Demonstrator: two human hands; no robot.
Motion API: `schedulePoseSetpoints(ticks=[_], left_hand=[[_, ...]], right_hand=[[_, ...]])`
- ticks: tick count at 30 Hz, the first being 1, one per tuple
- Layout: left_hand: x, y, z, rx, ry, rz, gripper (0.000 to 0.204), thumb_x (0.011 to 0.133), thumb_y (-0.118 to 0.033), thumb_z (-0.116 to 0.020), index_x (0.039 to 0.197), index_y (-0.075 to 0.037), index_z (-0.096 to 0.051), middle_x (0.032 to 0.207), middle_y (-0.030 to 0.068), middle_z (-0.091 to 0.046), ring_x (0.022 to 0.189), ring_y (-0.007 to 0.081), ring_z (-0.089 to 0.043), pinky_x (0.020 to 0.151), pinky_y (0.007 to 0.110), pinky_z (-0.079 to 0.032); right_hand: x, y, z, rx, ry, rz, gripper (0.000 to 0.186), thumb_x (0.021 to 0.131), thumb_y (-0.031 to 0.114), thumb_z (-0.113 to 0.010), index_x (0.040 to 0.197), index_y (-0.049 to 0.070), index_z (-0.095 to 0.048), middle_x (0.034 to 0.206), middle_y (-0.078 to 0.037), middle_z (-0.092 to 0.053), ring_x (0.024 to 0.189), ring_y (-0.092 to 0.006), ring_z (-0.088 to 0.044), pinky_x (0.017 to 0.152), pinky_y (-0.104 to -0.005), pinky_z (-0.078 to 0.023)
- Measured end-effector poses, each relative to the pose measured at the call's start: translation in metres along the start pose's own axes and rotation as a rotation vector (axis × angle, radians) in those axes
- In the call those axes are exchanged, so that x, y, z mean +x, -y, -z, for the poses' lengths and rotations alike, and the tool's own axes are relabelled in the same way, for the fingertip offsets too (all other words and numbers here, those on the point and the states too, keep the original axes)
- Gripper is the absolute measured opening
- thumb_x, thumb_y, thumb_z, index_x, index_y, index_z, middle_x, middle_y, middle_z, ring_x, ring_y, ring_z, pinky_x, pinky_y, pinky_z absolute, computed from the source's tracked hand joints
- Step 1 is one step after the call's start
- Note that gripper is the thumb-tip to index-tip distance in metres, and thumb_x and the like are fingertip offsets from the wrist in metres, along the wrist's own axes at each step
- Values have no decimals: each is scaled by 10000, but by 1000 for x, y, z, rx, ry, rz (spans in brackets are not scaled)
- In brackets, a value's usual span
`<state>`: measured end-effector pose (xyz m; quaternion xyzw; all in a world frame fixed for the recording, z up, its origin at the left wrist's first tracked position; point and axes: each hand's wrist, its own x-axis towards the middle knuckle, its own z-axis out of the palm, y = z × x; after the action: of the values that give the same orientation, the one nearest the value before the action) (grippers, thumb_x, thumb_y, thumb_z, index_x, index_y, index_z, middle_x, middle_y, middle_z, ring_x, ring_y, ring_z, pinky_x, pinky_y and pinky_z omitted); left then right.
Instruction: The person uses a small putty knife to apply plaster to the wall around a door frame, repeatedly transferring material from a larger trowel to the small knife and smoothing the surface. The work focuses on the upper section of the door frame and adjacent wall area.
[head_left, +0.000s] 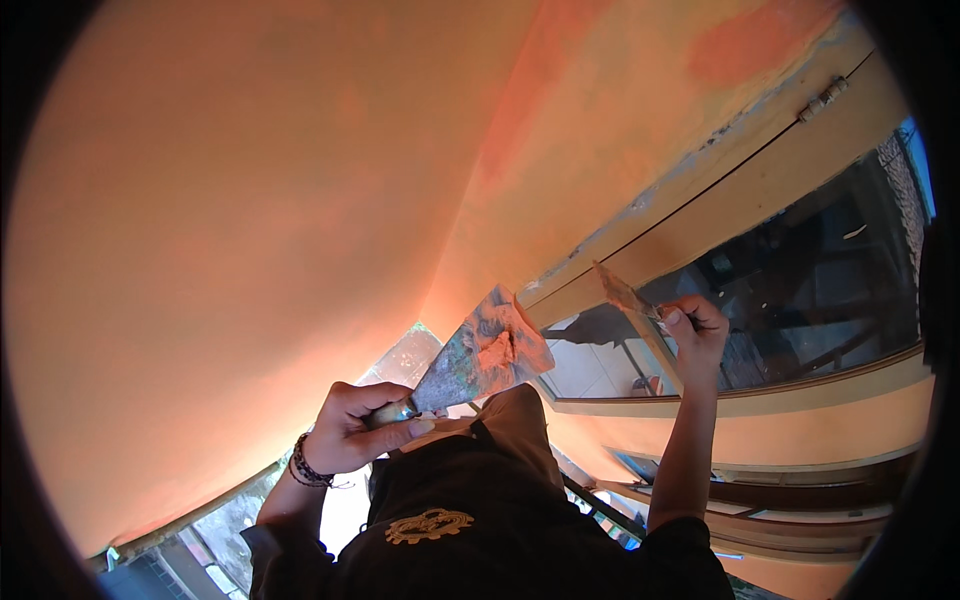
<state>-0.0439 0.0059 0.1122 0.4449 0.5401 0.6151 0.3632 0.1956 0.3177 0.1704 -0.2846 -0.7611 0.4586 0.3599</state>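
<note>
My left hand (355, 430) is closed round the handle of a wide putty knife (465, 365). Its broad, stained blade points up and to the right, and a lump of orange putty (497, 350) lies on it. Farther right, my right hand (698, 325) grips a smaller scraper (622, 291) whose orange-smeared blade points up and left, in front of the door frame. The two blades are apart. An orange wall (240, 220) rises in front and to the left, with a redder orange patch (545, 70) along its corner.
A yellowish door or window frame (690, 225) with a hinge (823, 100) runs diagonally on the right. Dark glass (800, 280) fills it and shows reflections. Pale, chipped spots mark the wall's edge beside the frame. My dark shirt occupies the lower middle.
</note>
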Motion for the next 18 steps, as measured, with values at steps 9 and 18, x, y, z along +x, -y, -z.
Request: schedulePoseSetpoints(ticks=[9,18], left_hand=[[11,7,-28,185,-278,-14,141,789,-45,-683,894,30,-628,624,63,-607,551,67,-559,513,212,-440],[16,10,-46,393,-379,-35,189,754,-78,-705,898,18,-628,588,78,-586,494,123,-566,480,247,-442]], right_hand=[[-52,41,-20,35,62,-138,196,796,143,-684,908,-11,-636,801,-11,-588,737,-66,-512,671,-210,-404],[-70,51,-11,366,196,-366,332,843,227,-641,998,-64,-605,721,-44,-585,570,-78,-486,527,-213,-381]])
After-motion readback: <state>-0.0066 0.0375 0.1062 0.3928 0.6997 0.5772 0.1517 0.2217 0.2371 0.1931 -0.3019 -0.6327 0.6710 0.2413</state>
